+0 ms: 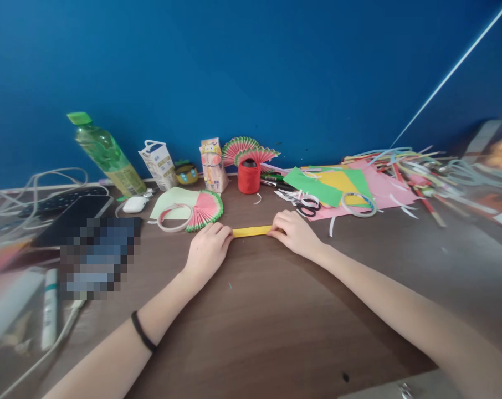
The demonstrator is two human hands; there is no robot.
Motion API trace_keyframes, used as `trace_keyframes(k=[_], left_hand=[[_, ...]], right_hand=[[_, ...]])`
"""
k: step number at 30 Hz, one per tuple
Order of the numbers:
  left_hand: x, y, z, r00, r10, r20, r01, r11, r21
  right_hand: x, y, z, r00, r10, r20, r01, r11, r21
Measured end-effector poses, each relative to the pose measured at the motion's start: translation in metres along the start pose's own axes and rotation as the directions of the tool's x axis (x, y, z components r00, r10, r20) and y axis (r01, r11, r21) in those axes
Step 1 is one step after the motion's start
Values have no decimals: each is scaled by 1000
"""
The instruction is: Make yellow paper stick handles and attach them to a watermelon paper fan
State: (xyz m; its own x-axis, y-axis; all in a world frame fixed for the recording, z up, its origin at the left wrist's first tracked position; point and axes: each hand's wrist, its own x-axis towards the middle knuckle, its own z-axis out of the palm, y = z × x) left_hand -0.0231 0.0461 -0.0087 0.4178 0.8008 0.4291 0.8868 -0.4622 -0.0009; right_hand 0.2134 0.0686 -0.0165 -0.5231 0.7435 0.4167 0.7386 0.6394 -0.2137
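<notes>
A narrow folded yellow paper strip (251, 231) lies flat on the brown table (276, 310). My left hand (208, 248) is curled with its fingers pressed on the strip's left end. My right hand (295, 231) is closed on the strip's right end, fingers pinching it against the table. A black band sits on my left wrist. Just behind my left hand lie a pink and green pleated paper fan (204, 209) and a roll of tape (175, 216).
Behind the hands: red thread spool (249, 176), scissors (305, 206), coloured paper sheets (338, 185), paper scraps at right, two small cartons (213, 164), green bottle (105, 154), more paper fans (249, 149). Left: phone, cables, white earbud case (134, 204), a glue stick.
</notes>
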Motion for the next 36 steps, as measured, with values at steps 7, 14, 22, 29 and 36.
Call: trace_keyframes(k=[7, 14, 22, 29, 36], left_hand=[[2, 1, 1, 998, -61, 17, 62, 997, -43], [1, -1, 3, 1000, -29, 12, 29, 1000, 13], [2, -1, 1, 1000, -2, -3, 2, 998, 61], [1, -3, -1, 999, 53, 0, -53, 990, 132], [1, 0, -7, 993, 120, 13, -120, 972, 201]], right_hand=[[5, -1, 4, 987, 158, -5, -158, 987, 41], [7, -5, 2, 959, 282, 21, -282, 950, 134], [8, -6, 3, 951, 310, 13, -309, 944, 113], [6, -1, 4, 970, 240, -40, -235, 968, 92], [-1, -7, -2, 997, 41, -72, -58, 967, -247]])
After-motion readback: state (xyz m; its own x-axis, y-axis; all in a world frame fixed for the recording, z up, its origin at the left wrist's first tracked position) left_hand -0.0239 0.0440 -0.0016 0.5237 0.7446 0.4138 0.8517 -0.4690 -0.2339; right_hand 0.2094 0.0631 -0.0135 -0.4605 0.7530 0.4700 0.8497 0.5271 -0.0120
